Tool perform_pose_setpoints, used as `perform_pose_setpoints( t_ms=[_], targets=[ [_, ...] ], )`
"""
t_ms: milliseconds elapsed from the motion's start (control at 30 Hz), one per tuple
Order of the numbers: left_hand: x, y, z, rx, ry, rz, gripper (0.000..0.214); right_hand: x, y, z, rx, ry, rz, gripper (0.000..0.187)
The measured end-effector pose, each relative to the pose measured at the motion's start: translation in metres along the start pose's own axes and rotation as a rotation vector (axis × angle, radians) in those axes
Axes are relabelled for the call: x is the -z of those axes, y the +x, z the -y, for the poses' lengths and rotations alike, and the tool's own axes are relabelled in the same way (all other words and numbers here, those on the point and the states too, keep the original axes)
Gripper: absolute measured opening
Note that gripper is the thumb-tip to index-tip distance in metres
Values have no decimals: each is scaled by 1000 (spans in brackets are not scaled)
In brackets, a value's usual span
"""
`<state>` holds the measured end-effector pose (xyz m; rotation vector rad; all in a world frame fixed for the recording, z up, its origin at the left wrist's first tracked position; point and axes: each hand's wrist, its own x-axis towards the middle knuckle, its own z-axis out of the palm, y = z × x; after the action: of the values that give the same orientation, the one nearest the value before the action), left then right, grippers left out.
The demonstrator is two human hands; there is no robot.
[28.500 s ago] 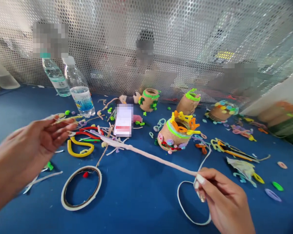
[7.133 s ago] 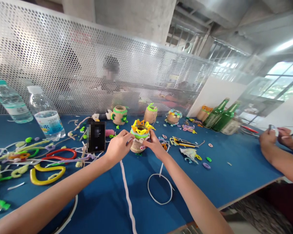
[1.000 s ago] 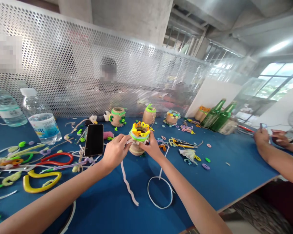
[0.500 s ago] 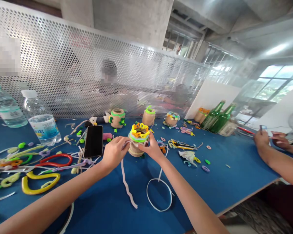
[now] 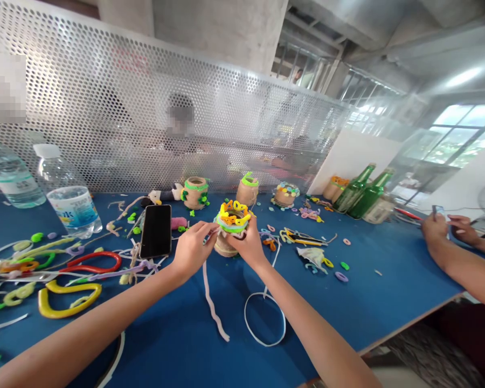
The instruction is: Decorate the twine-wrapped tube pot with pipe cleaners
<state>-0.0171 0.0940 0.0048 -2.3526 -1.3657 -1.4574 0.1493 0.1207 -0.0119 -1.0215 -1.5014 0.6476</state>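
A twine-wrapped jar (image 5: pixel 225 248) stands on the blue table between my hands, its rim ringed with yellow and orange loops above green and pale blue bands. My right hand (image 5: pixel 248 243) is closed around the jar's right side, thumb across the front. On the left, my left hand (image 5: pixel 194 247) pinches a pale pink fuzzy pipe cleaner against the jar just under the bands. The pipe cleaner's loose end (image 5: pixel 213 307) hangs down onto the table. Some of my fingertips are hidden behind the jar.
Yellow-handled scissors (image 5: pixel 44 302), red handles (image 5: pixel 113 261), a phone (image 5: pixel 156 231) and pipe cleaner scraps lie left, near two water bottles (image 5: pixel 75 210). Behind are decorated jars (image 5: pixel 195 194) and green bottles (image 5: pixel 353 191). A white cord loop (image 5: pixel 285 323) lies in front. Another person's hands (image 5: pixel 436 223) hold a phone at right.
My left hand's fingers have shifted slightly at the jar's left side, still pinching the pipe cleaner. The right hand keeps its hold. The view has moved a little.
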Motion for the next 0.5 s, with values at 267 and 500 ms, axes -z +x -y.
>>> perform_pose_setpoints(
  t_ms=[267,500],
  targets=[
    [-1,2,0,58,-71,5,10,5,3,5,-60,16,20,60],
    [-3,2,-4,76,-185,-17,11,5,4,2,-58,19,21,58]
  ],
)
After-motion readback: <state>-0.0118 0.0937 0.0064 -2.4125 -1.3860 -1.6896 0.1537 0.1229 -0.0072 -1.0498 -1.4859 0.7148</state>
